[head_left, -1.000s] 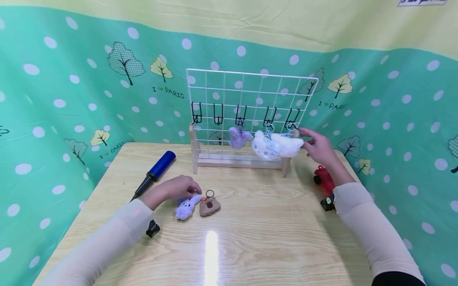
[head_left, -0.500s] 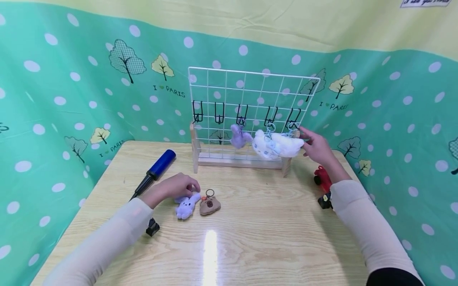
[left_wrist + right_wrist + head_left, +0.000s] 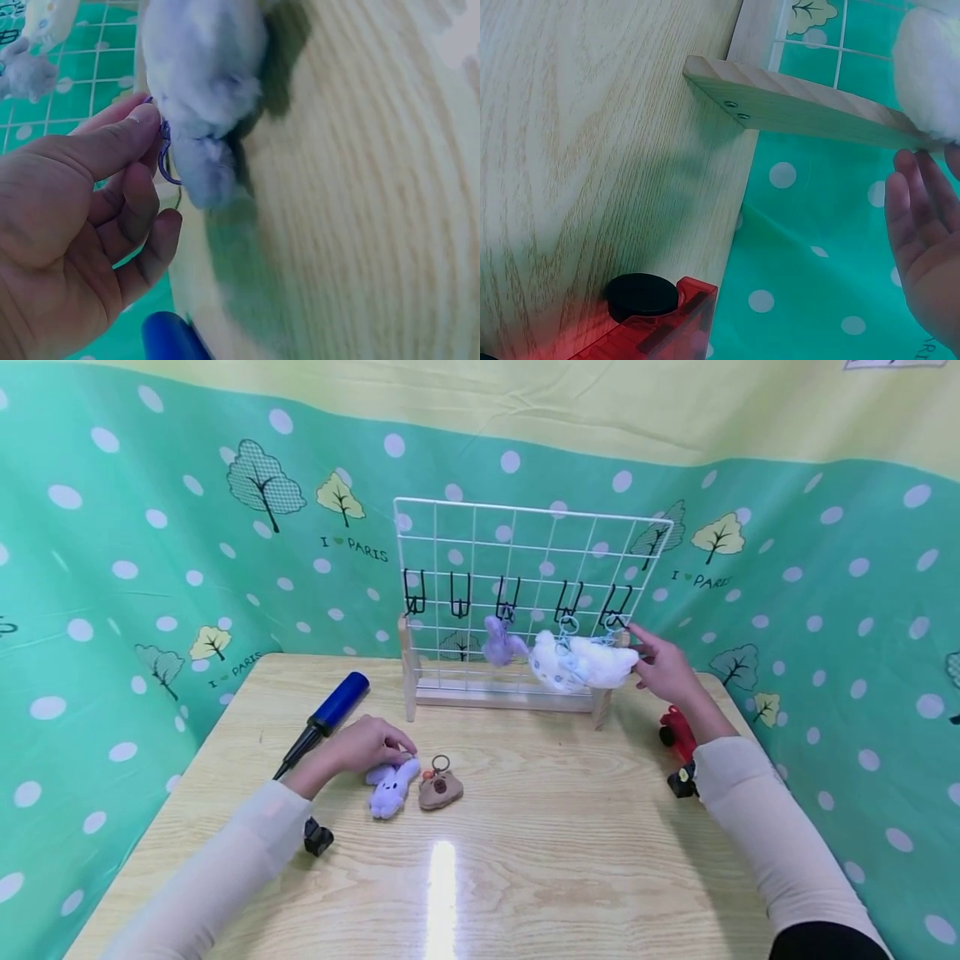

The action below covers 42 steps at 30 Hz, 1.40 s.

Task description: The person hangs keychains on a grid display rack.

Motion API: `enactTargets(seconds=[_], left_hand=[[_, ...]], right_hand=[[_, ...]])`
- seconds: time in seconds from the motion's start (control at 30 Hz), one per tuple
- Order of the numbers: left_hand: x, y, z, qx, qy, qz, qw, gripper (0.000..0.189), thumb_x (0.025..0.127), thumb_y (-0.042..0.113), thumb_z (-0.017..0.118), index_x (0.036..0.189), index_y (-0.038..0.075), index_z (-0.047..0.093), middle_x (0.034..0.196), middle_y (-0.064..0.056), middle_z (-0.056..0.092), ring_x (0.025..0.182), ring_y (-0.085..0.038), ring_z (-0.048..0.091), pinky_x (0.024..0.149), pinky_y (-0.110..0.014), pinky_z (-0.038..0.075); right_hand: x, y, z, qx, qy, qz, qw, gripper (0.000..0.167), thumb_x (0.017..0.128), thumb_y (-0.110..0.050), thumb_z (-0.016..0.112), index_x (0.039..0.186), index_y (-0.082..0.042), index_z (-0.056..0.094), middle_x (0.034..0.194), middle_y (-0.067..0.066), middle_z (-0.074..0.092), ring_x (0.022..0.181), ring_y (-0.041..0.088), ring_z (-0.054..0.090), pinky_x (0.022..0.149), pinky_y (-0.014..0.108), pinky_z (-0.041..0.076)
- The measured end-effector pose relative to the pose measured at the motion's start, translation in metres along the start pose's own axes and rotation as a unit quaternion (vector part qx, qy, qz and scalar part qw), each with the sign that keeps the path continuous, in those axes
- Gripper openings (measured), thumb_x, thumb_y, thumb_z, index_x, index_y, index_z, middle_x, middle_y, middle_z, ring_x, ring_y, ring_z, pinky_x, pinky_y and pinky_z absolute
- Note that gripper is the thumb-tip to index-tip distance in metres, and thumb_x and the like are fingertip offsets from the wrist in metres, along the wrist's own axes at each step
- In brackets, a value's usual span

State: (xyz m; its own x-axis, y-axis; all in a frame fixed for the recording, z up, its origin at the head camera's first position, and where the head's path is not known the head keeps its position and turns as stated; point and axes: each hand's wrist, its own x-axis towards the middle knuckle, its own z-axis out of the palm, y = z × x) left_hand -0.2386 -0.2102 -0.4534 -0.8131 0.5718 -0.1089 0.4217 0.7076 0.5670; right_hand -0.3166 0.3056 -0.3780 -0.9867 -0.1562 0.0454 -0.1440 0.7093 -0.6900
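The lavender plush rabbit (image 3: pixel 389 793) is on the table (image 3: pixel 540 860), in front of the white wire rack (image 3: pixel 532 510) and a little to the left of its left end; it seems to lie there, but I cannot tell if the table carries all its weight. The left hand (image 3: pixel 369 745) pinches the purple ring (image 3: pixel 163 165) beside the rabbit's ears between thumb and forefinger, while its other fingers are loosely bent and hold nothing. I judge that the rabbit is light, soft and not fragile, so it can be squeezed without harm; but the body will probably swing and turn under the ring, because the ring is the only firm part. The ring itself looks thin and smooth and may slip, so it is best to hold it at one edge, near the ears, and leave its opening free. The brown plush (image 3: pixel 441 791), just beside the rabbit and also in front of the rack, should handle similarly, by its own metal ring (image 3: pixel 441 763). The right hand (image 3: pixel 663 670) is at the right end of the rack, with nearly straight fingers close to the wooden post (image 3: pixel 802 105) and the white plush (image 3: pixel 600 664); whether it presses on them, I cannot tell.
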Motion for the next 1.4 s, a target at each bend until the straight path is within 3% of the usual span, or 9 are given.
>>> enactTargets(seconds=[0.13, 0.33, 0.53, 0.7, 0.93, 1.1, 1.3, 1.4], left_hand=[[0.001, 0.002, -0.004, -0.012, 0.02, 0.004, 0.9997, 0.015, 0.093, 0.017, 0.074, 0.106, 0.018, 0.081, 0.1, 0.004, 0.079, 0.076, -0.005, 0.062, 0.066, -0.019, 0.051], [0.003, 0.003, -0.007, -0.042, 0.054, 0.005, 0.9976, 0.02, 0.094, 0.013, 0.073, 0.113, 0.012, 0.079, 0.112, -0.006, 0.078, 0.086, -0.006, 0.069, 0.07, -0.019, 0.056], [0.005, 0.007, -0.01, -0.062, 0.08, 0.003, 0.9948, 0.02, 0.093, 0.011, 0.073, 0.113, 0.011, 0.078, 0.113, -0.009, 0.078, 0.085, -0.009, 0.071, 0.067, -0.018, 0.058], [0.007, 0.01, -0.012, -0.067, 0.08, 0.015, 0.9945, 0.02, 0.094, 0.01, 0.072, 0.113, 0.011, 0.078, 0.113, -0.009, 0.078, 0.092, -0.011, 0.072, 0.071, -0.018, 0.059], [0.01, 0.016, -0.014, -0.074, 0.082, 0.017, 0.9938, 0.02, 0.093, 0.01, 0.073, 0.113, 0.01, 0.078, 0.109, -0.01, 0.079, 0.083, -0.011, 0.071, 0.06, -0.018, 0.055], [0.01, 0.024, -0.018, -0.07, 0.098, 0.02, 0.9926, 0.021, 0.094, 0.011, 0.073, 0.114, 0.013, 0.079, 0.107, -0.007, 0.079, 0.089, -0.011, 0.074, 0.066, -0.018, 0.058], [0.011, 0.035, -0.024, -0.084, 0.12, 0.002, 0.9893, 0.019, 0.096, 0.016, 0.072, 0.113, 0.015, 0.079, 0.102, -0.004, 0.08, 0.072, -0.01, 0.066, 0.051, -0.019, 0.045], [0.013, 0.039, -0.027, -0.087, 0.131, 0.003, 0.9875, 0.018, 0.096, 0.016, 0.072, 0.112, 0.015, 0.079, 0.102, -0.005, 0.08, 0.07, -0.01, 0.063, 0.05, -0.019, 0.045]], right_hand=[[0.001, 0.001, 0.0, -0.003, -0.002, -0.001, 1.0, 0.072, 0.107, -0.013, 0.051, 0.16, -0.047, 0.016, 0.153, 0.026, 0.046, 0.121, 0.042, 0.06, 0.078, 0.035, 0.065], [0.002, 0.004, 0.002, 0.0, 0.007, -0.003, 1.0, 0.071, 0.107, -0.01, 0.049, 0.16, -0.045, 0.017, 0.151, 0.026, 0.048, 0.117, 0.041, 0.061, 0.075, 0.035, 0.065], [0.002, 0.002, 0.001, 0.006, 0.012, -0.002, 0.9999, 0.072, 0.107, -0.008, 0.049, 0.161, -0.043, 0.018, 0.15, 0.026, 0.049, 0.117, 0.041, 0.061, 0.075, 0.035, 0.065], [0.002, 0.001, 0.0, 0.005, 0.013, 0.001, 0.9999, 0.073, 0.106, -0.007, 0.049, 0.161, -0.043, 0.017, 0.151, 0.026, 0.048, 0.118, 0.042, 0.061, 0.076, 0.036, 0.066], [0.003, 0.003, 0.003, 0.003, 0.015, -0.002, 0.9999, 0.073, 0.106, -0.006, 0.05, 0.162, -0.039, 0.018, 0.149, 0.026, 0.05, 0.116, 0.041, 0.062, 0.074, 0.037, 0.065], [0.002, 0.004, 0.004, 0.003, 0.014, -0.001, 0.9999, 0.074, 0.105, -0.006, 0.05, 0.162, -0.042, 0.018, 0.149, 0.026, 0.05, 0.117, 0.042, 0.062, 0.075, 0.036, 0.065], [0.002, 0.004, 0.006, 0.008, 0.017, -0.002, 0.9998, 0.075, 0.105, -0.003, 0.049, 0.162, -0.041, 0.018, 0.15, 0.027, 0.049, 0.118, 0.043, 0.061, 0.074, 0.036, 0.065], [0.002, 0.004, 0.006, 0.012, 0.019, -0.002, 0.9998, 0.076, 0.105, -0.003, 0.049, 0.162, -0.041, 0.018, 0.15, 0.027, 0.049, 0.117, 0.043, 0.062, 0.073, 0.036, 0.065]])
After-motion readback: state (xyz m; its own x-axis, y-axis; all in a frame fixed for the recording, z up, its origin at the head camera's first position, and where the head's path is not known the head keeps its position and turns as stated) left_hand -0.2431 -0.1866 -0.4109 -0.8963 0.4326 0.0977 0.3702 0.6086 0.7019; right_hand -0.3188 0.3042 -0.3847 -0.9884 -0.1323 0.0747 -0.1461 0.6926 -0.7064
